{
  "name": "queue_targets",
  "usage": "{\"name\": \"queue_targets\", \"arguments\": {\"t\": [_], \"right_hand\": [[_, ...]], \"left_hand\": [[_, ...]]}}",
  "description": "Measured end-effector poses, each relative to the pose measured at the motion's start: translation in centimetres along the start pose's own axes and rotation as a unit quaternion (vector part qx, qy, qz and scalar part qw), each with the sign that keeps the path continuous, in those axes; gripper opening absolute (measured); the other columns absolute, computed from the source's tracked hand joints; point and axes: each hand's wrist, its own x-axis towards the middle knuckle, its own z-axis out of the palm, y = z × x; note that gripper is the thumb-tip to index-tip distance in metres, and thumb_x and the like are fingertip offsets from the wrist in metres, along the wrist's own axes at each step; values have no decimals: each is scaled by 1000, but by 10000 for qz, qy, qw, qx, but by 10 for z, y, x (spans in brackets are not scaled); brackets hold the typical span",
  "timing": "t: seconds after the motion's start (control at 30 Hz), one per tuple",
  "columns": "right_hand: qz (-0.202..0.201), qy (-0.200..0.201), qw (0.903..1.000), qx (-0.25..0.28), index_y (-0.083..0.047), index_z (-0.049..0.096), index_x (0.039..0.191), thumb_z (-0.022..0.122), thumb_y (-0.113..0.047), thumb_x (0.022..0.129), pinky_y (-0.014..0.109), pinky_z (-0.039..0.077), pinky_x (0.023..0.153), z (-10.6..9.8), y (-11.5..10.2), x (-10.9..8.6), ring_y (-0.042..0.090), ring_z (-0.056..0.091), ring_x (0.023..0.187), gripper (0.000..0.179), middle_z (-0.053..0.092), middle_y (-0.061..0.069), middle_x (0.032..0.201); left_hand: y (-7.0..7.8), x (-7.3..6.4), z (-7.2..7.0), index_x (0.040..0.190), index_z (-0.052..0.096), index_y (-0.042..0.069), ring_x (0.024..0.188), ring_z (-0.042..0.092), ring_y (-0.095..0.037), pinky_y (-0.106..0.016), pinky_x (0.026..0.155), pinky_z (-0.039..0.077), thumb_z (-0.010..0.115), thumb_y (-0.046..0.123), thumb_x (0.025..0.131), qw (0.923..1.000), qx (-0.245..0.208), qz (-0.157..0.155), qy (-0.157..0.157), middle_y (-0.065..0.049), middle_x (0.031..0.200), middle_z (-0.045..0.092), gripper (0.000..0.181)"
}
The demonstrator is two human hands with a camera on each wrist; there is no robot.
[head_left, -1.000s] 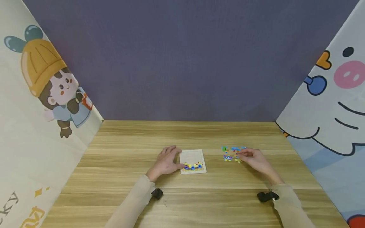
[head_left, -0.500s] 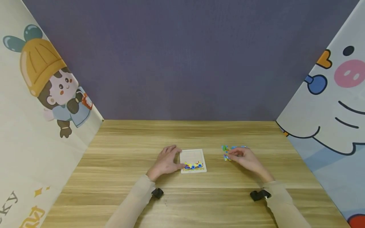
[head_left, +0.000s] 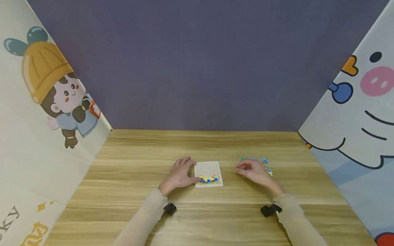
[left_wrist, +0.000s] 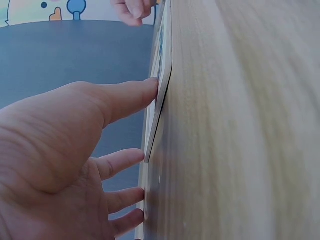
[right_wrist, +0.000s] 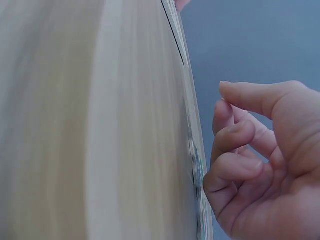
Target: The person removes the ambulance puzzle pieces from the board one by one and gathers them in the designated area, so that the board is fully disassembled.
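Observation:
A square, pale-rimmed jigsaw puzzle tray lies on the table, a strip of yellow and blue vehicle picture along its near side. My left hand rests at its left edge, thumb on the near corner and forefinger at the far one; the left wrist view shows the thumb pressing the rim. Right of the tray, my right hand hovers over loose puzzle pieces, fingers curled and thumb tip close to the forefinger. In the right wrist view, nothing shows between these fingertips.
The wood-grain table meets a dark blue-grey wall at the back. Cartoon-printed panels stand on the left and right. Another piece shows beyond the right hand's knuckles.
My right hand has moved left across the loose pieces, uncovering those on the right and covering those on the left. The left hand and the tray have stayed put.

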Motion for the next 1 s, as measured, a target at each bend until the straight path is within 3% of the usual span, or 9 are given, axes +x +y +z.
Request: {"name": "queue_targets", "arguments": {"t": [0.4,0.73,1.0], "right_hand": [[-142,-214,9996,-98,-14,79,109,78,-27,97,29,52,80,28,-23,8,13,67,90,18,76,-1,97],[-393,-692,9964,286,-6,78,110,76,-20,99,23,50,61,53,-43,12,10,60,71,18,73,4,92],[-680,-1027,9922,169,-6,77,110,76,-19,98,22,52,65,75,-58,16,10,63,79,19,74,3,95]], "left_hand": [[2,-1,1,149,57,13,156,31,-46,-67,128,25,83,48,88,10000,-17,-20,-37,-22,170,36,74],[0,-1,1,149,57,12,156,31,-46,-68,127,26,85,47,86,10000,76,1,-34,-23,169,36,77],[1,0,0,150,56,12,157,30,-46,-67,128,25,83,49,87,9999,134,-58,-63,-22,170,35,78]]}}
